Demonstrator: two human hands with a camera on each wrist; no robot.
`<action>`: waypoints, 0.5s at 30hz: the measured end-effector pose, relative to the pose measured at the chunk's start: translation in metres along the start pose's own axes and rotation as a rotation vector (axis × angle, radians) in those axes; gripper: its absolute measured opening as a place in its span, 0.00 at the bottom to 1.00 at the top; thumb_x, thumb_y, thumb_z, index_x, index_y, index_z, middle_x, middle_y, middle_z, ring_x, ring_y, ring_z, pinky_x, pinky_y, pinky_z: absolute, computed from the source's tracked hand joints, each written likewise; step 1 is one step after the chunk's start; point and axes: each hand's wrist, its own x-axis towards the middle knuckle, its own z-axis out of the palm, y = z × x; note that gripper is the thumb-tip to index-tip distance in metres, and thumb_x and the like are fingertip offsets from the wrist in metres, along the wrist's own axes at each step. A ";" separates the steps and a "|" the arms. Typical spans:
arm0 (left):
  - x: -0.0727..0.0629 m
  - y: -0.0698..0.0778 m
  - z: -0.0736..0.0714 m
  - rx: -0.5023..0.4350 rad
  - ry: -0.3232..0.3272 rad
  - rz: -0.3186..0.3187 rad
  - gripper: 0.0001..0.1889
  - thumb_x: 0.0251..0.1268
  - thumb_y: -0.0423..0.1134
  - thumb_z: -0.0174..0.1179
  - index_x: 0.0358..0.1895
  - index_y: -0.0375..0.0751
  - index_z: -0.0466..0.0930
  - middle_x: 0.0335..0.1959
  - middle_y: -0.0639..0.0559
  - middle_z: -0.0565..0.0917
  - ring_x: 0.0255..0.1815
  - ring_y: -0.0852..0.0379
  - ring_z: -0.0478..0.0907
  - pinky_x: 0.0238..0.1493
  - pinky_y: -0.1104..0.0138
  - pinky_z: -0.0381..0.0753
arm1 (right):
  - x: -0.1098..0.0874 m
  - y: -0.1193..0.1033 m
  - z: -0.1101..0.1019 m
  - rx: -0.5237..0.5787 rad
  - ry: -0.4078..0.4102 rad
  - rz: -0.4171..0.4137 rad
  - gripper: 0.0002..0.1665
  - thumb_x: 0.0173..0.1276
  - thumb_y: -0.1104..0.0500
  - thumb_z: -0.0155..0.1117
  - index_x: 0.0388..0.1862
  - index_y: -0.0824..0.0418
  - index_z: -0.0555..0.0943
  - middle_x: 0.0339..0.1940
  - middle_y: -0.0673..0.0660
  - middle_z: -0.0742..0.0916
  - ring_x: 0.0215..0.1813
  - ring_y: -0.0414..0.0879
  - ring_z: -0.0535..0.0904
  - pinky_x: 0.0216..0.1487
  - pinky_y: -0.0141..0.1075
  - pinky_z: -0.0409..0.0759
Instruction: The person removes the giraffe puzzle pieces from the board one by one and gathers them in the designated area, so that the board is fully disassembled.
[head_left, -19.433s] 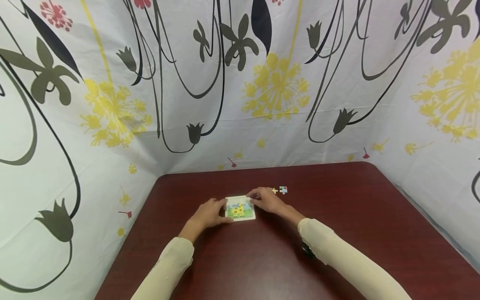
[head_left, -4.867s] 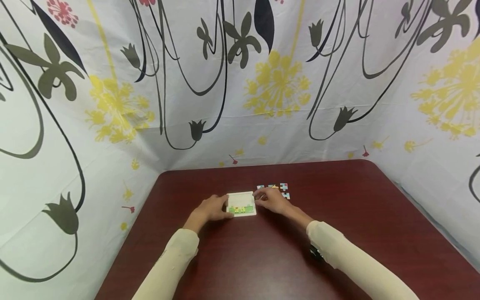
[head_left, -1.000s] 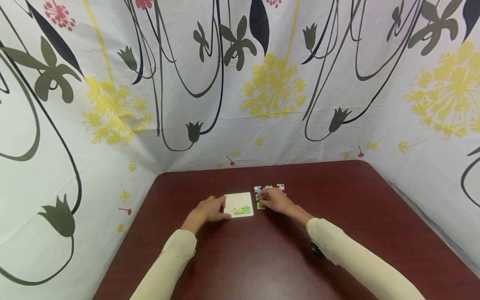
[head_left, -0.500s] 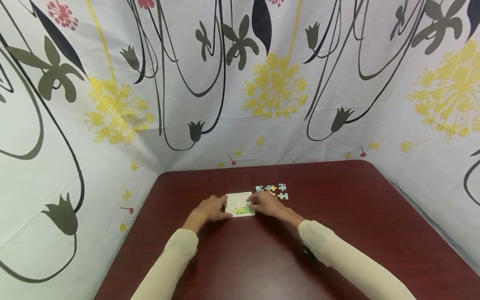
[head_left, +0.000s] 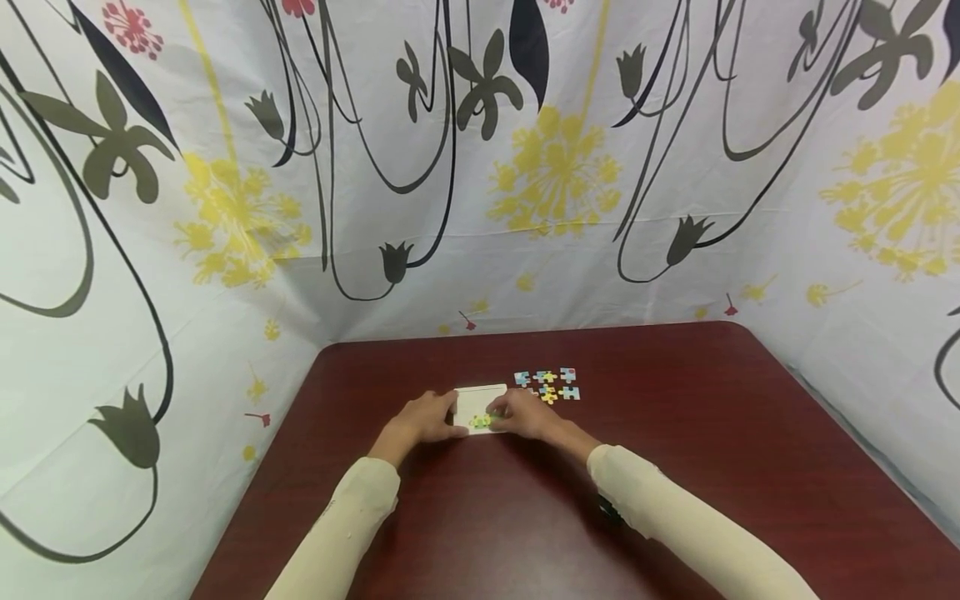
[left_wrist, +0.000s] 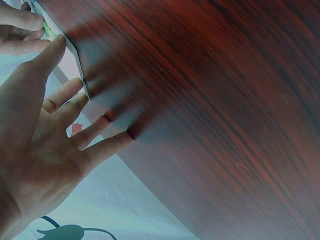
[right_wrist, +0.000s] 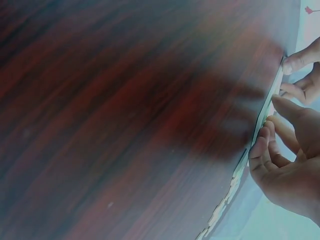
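A white jigsaw tray (head_left: 468, 402) lies on the dark red table. My left hand (head_left: 422, 418) holds its left side, thumb at the near edge; in the left wrist view, fingertips (left_wrist: 80, 84) meet the tray's corner and two other fingers touch the table. Over the tray's lower right is my right hand (head_left: 527, 414), its thumb and fingers closed at a green and yellow puzzle piece (head_left: 480, 422) in the bottom row. The right wrist view has these curled fingers (right_wrist: 260, 147) right at the tray edge; the hand hides that corner.
Several loose puzzle pieces (head_left: 568, 392) lie flat beyond and right of the tray, partly behind my right hand. The table (head_left: 480, 525) stretches toward me and to the right. A patterned cloth (head_left: 420, 208) hangs behind its far edge.
Earlier the tray held a giraffe picture, later only its bottom row, which has since shrunk. Loose pieces have gathered at the right. My right hand has moved from them back onto the tray.
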 end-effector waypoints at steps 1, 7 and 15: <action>0.000 0.000 0.000 -0.001 0.000 0.002 0.24 0.65 0.61 0.70 0.49 0.48 0.75 0.35 0.53 0.75 0.37 0.53 0.72 0.41 0.55 0.74 | 0.000 0.000 0.001 -0.009 -0.002 -0.001 0.14 0.66 0.62 0.76 0.49 0.66 0.89 0.44 0.58 0.92 0.45 0.51 0.89 0.48 0.43 0.85; 0.000 -0.001 0.001 -0.001 0.008 0.007 0.23 0.65 0.60 0.70 0.49 0.48 0.76 0.34 0.53 0.76 0.36 0.53 0.72 0.40 0.55 0.74 | 0.002 0.000 0.003 -0.038 -0.003 -0.004 0.13 0.65 0.60 0.77 0.48 0.64 0.89 0.42 0.57 0.92 0.43 0.50 0.88 0.46 0.41 0.85; 0.001 0.000 0.001 -0.011 0.008 0.008 0.23 0.65 0.59 0.70 0.49 0.48 0.75 0.34 0.54 0.76 0.35 0.53 0.73 0.39 0.55 0.74 | 0.001 -0.002 0.003 -0.015 0.017 0.015 0.14 0.64 0.62 0.78 0.46 0.60 0.85 0.39 0.57 0.89 0.41 0.49 0.87 0.45 0.42 0.83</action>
